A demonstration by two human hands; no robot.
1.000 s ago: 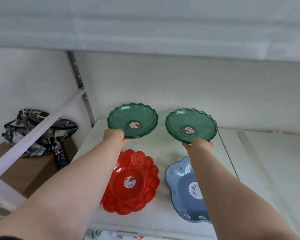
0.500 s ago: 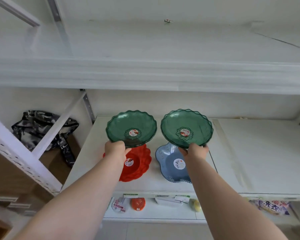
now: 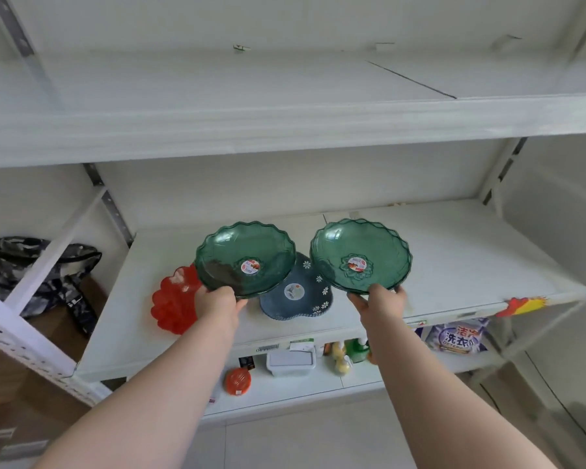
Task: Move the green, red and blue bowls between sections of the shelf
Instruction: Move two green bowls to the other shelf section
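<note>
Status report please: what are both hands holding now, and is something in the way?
Left hand grips one green scalloped plastic bowl; right hand grips another. Both lifted off the shelf. Red bowl, blue flowered bowl sit below. Upper shelf looks open.

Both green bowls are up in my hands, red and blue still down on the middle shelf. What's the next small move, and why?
Probably carry both bowls over to a bare section, such as the upper shelf. The left hand pinches the left green bowl and the right hand the right green bowl by their near rims, held in front of the shelf.
</note>
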